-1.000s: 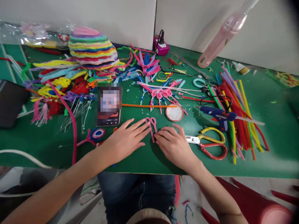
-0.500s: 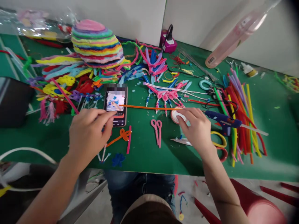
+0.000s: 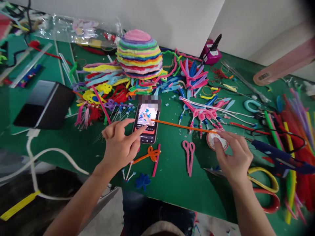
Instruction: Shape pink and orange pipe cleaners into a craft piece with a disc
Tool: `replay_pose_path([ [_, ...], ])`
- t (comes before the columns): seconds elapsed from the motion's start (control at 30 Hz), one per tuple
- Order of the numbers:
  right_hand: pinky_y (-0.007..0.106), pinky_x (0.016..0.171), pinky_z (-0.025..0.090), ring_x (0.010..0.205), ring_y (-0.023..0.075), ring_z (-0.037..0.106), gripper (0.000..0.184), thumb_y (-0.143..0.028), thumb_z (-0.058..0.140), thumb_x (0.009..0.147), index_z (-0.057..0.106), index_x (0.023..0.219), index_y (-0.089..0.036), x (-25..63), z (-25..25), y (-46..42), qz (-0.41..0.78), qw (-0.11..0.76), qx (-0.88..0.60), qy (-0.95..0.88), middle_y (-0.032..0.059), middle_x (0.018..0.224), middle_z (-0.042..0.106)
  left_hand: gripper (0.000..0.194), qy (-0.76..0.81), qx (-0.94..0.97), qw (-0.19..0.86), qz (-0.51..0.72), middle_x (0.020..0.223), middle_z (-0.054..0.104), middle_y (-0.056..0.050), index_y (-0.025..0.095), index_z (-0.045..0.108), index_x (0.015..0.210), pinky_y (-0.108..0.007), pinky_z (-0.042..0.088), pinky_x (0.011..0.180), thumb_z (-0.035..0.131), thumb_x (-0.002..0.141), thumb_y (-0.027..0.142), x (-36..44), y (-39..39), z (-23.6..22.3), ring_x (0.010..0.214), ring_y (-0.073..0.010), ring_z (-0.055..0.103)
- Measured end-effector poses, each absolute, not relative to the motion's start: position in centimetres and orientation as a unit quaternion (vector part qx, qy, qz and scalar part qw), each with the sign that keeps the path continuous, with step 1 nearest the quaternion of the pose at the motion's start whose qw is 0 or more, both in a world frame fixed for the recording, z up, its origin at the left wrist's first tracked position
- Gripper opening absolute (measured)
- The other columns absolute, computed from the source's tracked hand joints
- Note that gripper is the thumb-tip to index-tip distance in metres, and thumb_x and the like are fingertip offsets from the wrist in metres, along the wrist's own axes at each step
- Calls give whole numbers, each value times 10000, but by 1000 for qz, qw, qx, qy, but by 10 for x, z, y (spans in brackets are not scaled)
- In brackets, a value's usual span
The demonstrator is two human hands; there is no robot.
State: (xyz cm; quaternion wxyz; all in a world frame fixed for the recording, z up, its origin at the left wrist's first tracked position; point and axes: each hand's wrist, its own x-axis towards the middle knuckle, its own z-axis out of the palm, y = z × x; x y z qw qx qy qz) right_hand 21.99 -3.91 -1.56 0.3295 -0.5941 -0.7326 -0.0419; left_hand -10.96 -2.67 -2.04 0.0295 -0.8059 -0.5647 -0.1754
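My right hand [image 3: 233,154] pinches one end of an orange pipe cleaner [image 3: 182,126], which stretches left until its free end overlaps the phone. A round white-topped disc [image 3: 212,141] lies beneath my right fingertips. With fingers apart, my left hand [image 3: 120,144] points its index finger at the screen of the phone [image 3: 148,139]; the tip appears to touch it. Closer to me are an orange looped pipe-cleaner piece [image 3: 153,153], a magenta strip [image 3: 156,160] and a blue flower shape [image 3: 143,181]. A pink double-looped pipe cleaner [image 3: 189,157] lies between my hands.
Scissors [image 3: 264,177] and a blue glue gun [image 3: 278,152] lie at right, near bundled pipe cleaners [image 3: 299,131]. Behind the phone stands a striped dome [image 3: 139,54]. Pink beaded work [image 3: 203,113] sits beyond the disc. A black box [image 3: 44,105] with white cable occupies the left.
The view has swung left, so the table contents appear farther right. My left index finger has extended farther over the phone screen. My right hand still pinches the orange pipe cleaner.
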Motion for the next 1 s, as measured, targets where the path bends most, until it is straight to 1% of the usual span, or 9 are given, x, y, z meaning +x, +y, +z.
replay_pose_path([
  [0.1,361,791,526,880,220,668,243,-183,641,810,659,1047,-232,219,-17,-40,-42,320,-596,-735,74,968,715,559,-563,-809,26,-167,1260,480,-101,409,542,1310,-519,352,837,549,817,144,-110,-25,-21,1102,-350,417],
  [0.37,351,769,521,863,220,663,231,-162,660,794,654,1019,-216,218,-14,-41,-51,312,-592,-741,80,951,714,569,-569,-808,23,-151,1222,498,-95,423,527,1317,-507,357,803,525,831,128,-108,-24,-19,1077,-340,421],
  [0.53,351,780,518,879,220,663,220,-173,651,804,653,1020,-217,218,-13,-42,-39,308,-595,-741,83,978,711,568,-567,-806,13,-167,1220,494,-98,407,513,1336,-497,355,806,515,839,132,-110,-24,-19,1077,-337,424],
  [0.63,353,793,515,898,221,663,220,-183,641,813,653,1029,-227,218,-14,-42,-34,307,-598,-739,80,990,711,546,-571,-801,15,-181,1202,498,-107,385,530,1328,-486,353,792,517,840,140,-111,-24,-20,1062,-336,424],
  [0.83,350,792,511,888,220,661,222,-180,651,808,655,1027,-217,218,-15,-42,-32,309,-597,-740,82,985,710,525,-563,-809,14,-169,1180,514,-94,392,570,1284,-467,345,784,516,836,124,-110,-24,-21,1051,-314,439],
  [1.0,342,780,510,866,213,658,225,-165,662,799,652,1018,-214,217,-14,-42,-38,311,-591,-743,75,973,709,451,-558,-811,26,-176,1143,538,-97,350,649,1200,-436,326,758,516,835,121,-110,-23,-24,1024,-303,445],
])
